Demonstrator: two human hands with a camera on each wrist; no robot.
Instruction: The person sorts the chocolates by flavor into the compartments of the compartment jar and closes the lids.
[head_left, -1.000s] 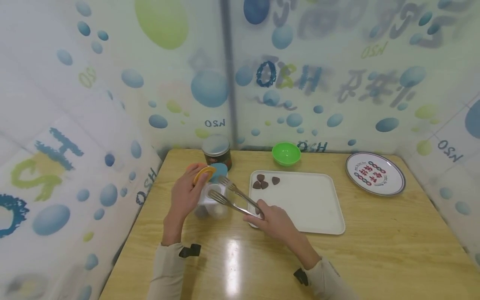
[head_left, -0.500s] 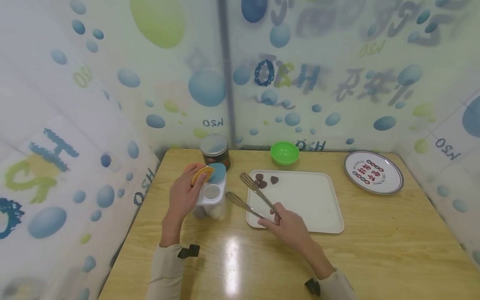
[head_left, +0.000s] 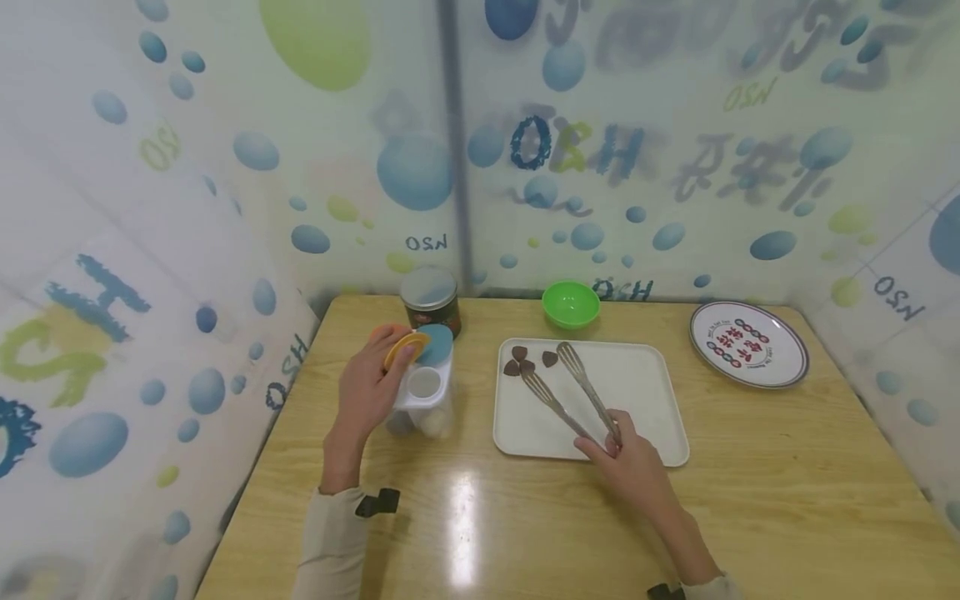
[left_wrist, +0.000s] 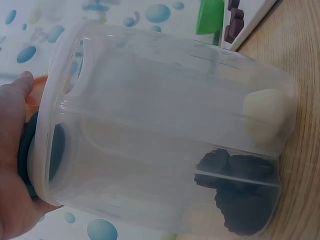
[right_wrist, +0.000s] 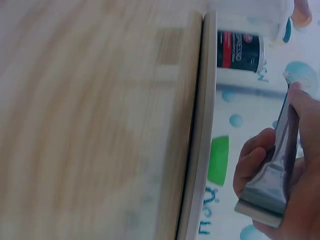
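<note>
Tongs (head_left: 591, 392) out over the tray (head_left: 645, 408), right hand (head_left: 637, 471) curled firmly round their closed end, both prongs spread wide! The left prong's tip sits right at the little huddle of dark chunks (head_left: 519, 353) in the tray's far left corner; touching or not, I can't tell. The metal looks stiff, springy and smooth, so it could slip; the grip belongs low near the bend, just where those fingers have it. The chunks look small, light and firm, best nipped across the middle, gently, lest they skid. Over on the left, the left hand (head_left: 365, 387) pinches the yellow lid (head_left: 408, 348) atop the clear tub (left_wrist: 150, 90), which stands on the counter (head_left: 570, 525): probably light, thin-walled plastic, steadied best from the top.
</note>
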